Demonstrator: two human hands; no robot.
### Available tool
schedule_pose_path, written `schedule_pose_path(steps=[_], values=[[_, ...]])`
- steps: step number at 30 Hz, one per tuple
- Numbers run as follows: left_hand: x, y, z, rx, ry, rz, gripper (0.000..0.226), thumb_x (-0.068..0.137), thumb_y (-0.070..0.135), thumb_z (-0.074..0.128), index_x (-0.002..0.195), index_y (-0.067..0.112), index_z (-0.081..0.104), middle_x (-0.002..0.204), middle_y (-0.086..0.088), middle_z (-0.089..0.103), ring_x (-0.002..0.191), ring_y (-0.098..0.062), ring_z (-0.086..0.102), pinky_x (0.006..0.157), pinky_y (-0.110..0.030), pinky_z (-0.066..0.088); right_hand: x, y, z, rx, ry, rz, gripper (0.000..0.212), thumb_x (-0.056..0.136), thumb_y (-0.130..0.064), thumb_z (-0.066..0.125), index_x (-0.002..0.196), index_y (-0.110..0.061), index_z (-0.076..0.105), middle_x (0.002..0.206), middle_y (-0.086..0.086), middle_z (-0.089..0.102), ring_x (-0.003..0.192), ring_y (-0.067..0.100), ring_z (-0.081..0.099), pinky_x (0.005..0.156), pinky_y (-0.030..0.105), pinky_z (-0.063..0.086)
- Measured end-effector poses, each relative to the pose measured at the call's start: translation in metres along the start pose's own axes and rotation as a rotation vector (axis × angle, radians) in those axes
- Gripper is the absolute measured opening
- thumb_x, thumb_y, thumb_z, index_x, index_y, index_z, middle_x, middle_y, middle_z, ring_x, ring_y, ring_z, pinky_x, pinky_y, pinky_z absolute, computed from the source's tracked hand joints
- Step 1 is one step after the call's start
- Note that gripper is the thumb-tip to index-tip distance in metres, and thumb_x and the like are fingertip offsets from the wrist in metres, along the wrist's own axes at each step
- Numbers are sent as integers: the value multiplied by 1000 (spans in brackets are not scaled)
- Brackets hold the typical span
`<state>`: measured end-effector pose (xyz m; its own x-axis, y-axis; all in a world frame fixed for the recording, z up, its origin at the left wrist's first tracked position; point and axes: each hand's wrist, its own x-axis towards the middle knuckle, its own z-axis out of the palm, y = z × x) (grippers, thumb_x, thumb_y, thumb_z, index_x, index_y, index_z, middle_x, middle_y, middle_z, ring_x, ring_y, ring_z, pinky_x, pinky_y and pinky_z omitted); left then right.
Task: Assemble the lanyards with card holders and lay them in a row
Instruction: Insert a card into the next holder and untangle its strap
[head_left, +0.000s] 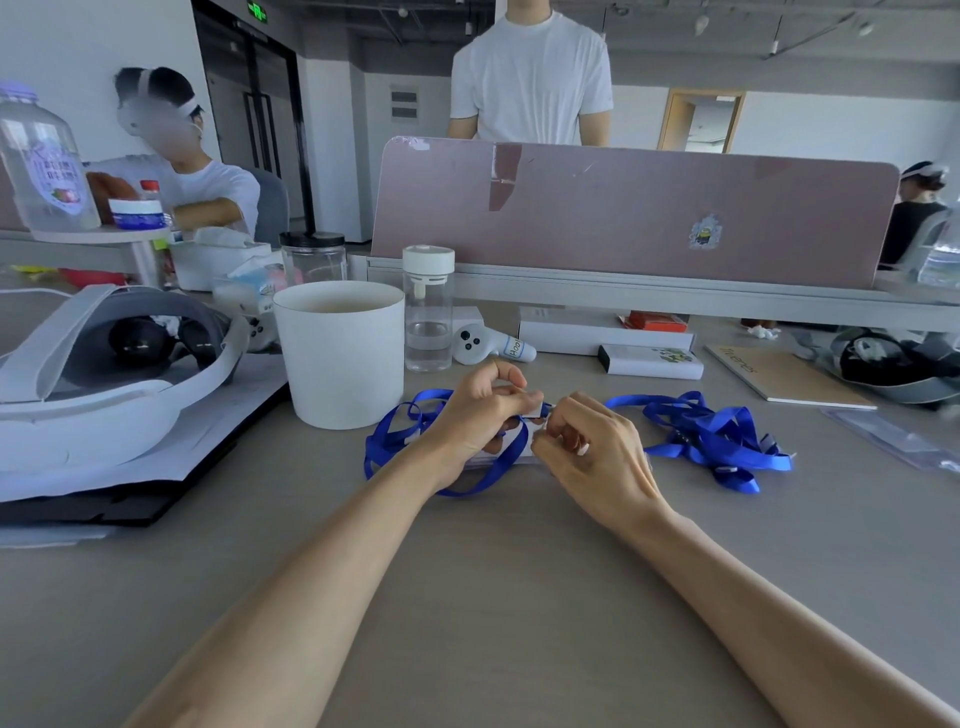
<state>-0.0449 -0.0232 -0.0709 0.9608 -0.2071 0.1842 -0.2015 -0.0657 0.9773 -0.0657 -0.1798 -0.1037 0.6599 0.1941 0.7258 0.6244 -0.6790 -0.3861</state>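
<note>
My left hand (480, 415) and my right hand (592, 452) meet at the middle of the desk. Both pinch the clip end of a blue lanyard (498, 462), whose ribbon loops under my left wrist and out to the left. A clear card holder (511, 457) lies flat beneath my hands, mostly hidden by them. A tangled heap of more blue lanyards (722, 436) lies on the desk just right of my right hand. More clear card holders (893, 436) lie at the far right edge.
A large white cup (340, 358) and a clear bottle (428, 312) stand behind my left hand. A white headset (104, 379) sits on papers at left. A controller (483, 345), boxes (649, 361) and a notebook (784, 376) lie along the pink divider (623, 213). A person stands behind it.
</note>
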Motion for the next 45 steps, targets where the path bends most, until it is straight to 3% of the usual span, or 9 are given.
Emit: schedule_pose_path(steps=[9,15,22,26,30,33,38,45], values=[[-1,1,-3,-47,-11,-8,15,89,17,61,84,20,48,68,1,61,68,-21,46,43,-22,34,-1,3,0,81,6,75,8,82,-19,69,77,-15,65,76,-5,61,65,13,55,60,33,49],[-3,3,-4,-69,-8,-6,13,91,12,60,88,16,47,68,2,64,57,-8,56,44,-23,36,-1,-1,1,141,23,115,6,86,-29,70,84,-25,73,78,-10,64,66,14,54,61,28,46],[0,1,-4,-214,29,-36,20,90,10,60,87,17,42,67,3,64,65,-12,65,43,-25,38,1,-5,0,180,73,115,24,86,-33,66,73,-14,63,70,-3,61,64,16,54,59,32,45],[2,-3,-4,-297,66,-77,26,89,9,62,83,19,39,64,5,63,80,-23,58,42,-23,40,0,-3,1,185,63,103,20,88,-23,67,75,-12,59,71,-2,60,63,16,53,59,33,45],[-1,-2,-4,-339,61,-95,29,90,6,59,79,19,37,57,9,61,63,-10,66,44,-23,39,0,-4,2,184,58,84,21,89,-18,66,74,-8,55,69,-1,59,62,15,52,57,29,44],[-2,-2,-3,-375,66,-103,32,90,4,59,73,19,37,62,5,59,61,-10,67,47,-25,38,0,-5,2,186,70,78,21,89,-17,66,73,-10,55,68,-1,58,63,14,52,59,29,44],[-4,-1,-1,-447,78,-135,34,89,3,61,68,20,39,61,5,60,70,-16,71,45,-24,39,0,-4,1,178,107,64,20,89,-13,66,72,-11,56,67,0,58,65,14,53,63,34,45],[-1,-2,2,-493,71,-153,33,89,3,60,68,19,40,63,3,57,78,-21,69,42,-23,40,0,-4,1,189,148,31,26,88,-26,63,72,-7,58,66,1,59,65,18,55,63,35,44]])
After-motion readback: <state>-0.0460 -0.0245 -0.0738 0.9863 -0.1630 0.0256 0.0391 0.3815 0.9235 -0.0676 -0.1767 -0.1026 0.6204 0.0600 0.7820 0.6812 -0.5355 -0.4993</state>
